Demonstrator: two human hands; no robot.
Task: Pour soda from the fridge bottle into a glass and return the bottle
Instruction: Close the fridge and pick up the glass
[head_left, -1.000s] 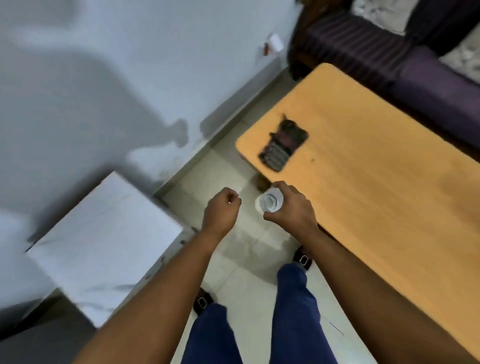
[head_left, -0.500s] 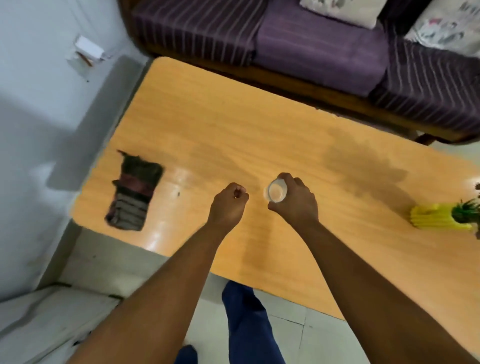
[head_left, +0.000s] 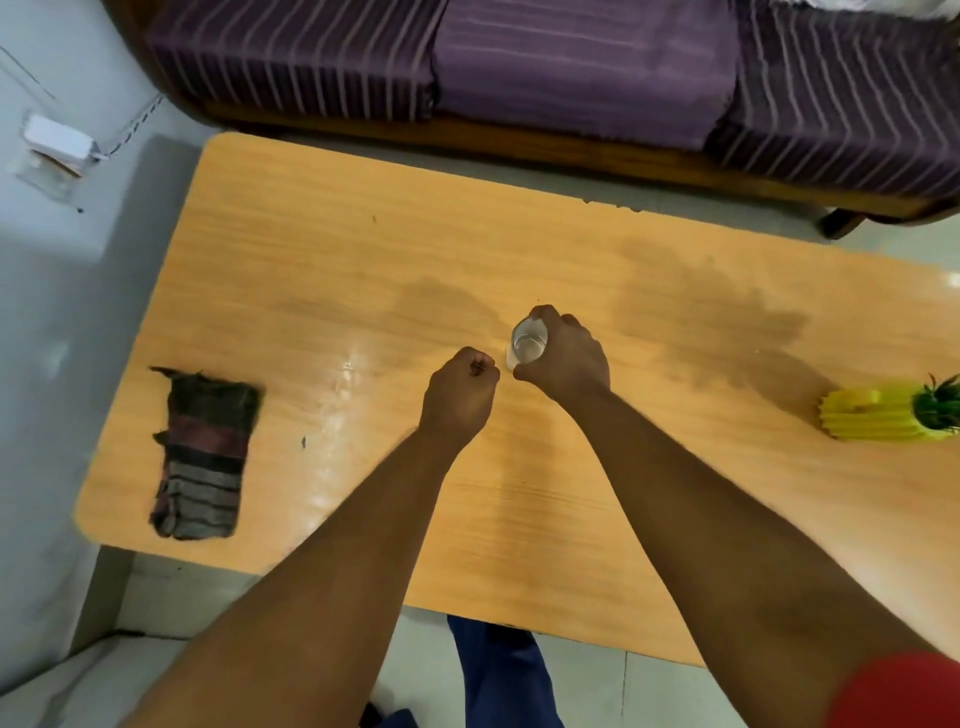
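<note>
Both hands are extended over the middle of the table (head_left: 322, 249). The right hand (head_left: 563, 353) is wrapped around a clear glass (head_left: 528, 343), fingers closed about its far and right sides; the open mouth faces the camera, and whether the base touches the table cannot be told from above. Liquid level inside is unclear. The left hand (head_left: 460, 395) is curled into a fist just left of the glass, close to it but not visibly touching, and whether it holds anything small cannot be told. No bottle shows in this view. A folded striped cloth (head_left: 200, 457) lies near the table's left end, close to the near-left corner and well apart from the hands. A yellow ribbed pot (head_left: 867, 415) with a green plant (head_left: 937, 402) lies on its side near the right edge of the frame, well apart from the glass. Between cloth and hands, and between hands and pot, the surface is bare, as is the whole far half up to the far edge. That far edge runs near a purple striped sofa (head_left: 571, 67), with a narrow strip of floor between. The left end stands near a pale wall (head_left: 67, 312). The near edge crosses under both forearms; below it, tiled floor (head_left: 426, 665) and a blue trouser leg (head_left: 501, 675) show.
</note>
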